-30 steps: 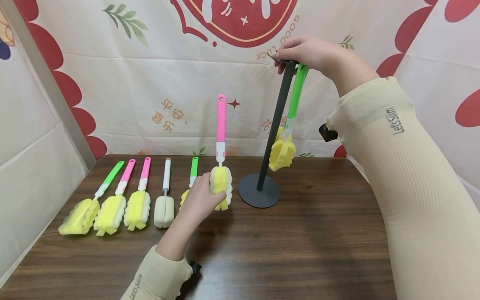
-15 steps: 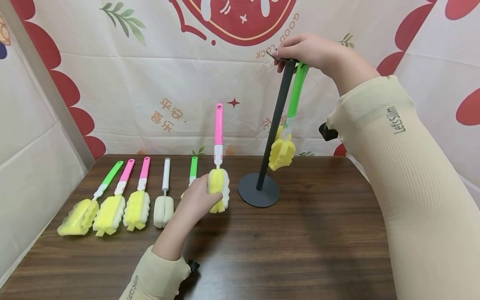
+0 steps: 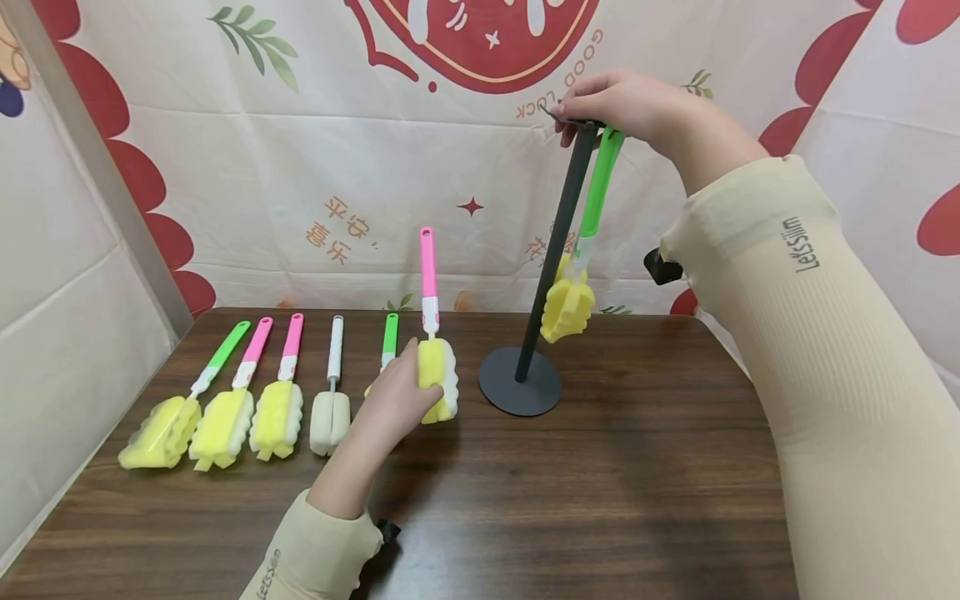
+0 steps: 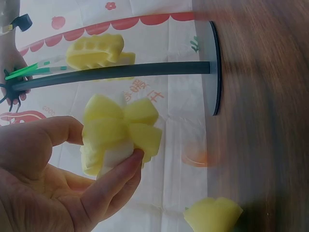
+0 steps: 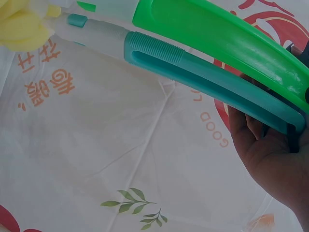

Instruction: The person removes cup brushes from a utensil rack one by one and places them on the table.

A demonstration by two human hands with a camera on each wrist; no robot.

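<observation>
My left hand (image 3: 393, 392) grips the yellow-and-white sponge head of a pink-handled bottle brush (image 3: 429, 275), its handle pointing up. In the left wrist view, thumb and fingers pinch the sponge (image 4: 108, 128) from both sides. Up at the top of a black stand (image 3: 558, 237), my right hand (image 3: 618, 104) holds the hook end. A green-handled bottle brush (image 3: 600, 187) hangs there, yellow sponge down. Close by the right palm, the right wrist view shows a teal handle (image 5: 207, 75) beside the green one; its hook is partly hidden by the hand.
Left on the brown table (image 3: 600, 500) lie a green-handled brush (image 3: 161, 433), two pink-handled brushes (image 3: 222, 425) and a white-handled brush (image 3: 330, 421). Another green-handled brush (image 3: 390, 337) lies partly behind my left hand. A printed cloth (image 3: 247, 183) hangs behind the table.
My left hand has lowered the pink-handled brush and shifted it slightly left, toward the brushes on the table. My right hand stays at the stand's top.
</observation>
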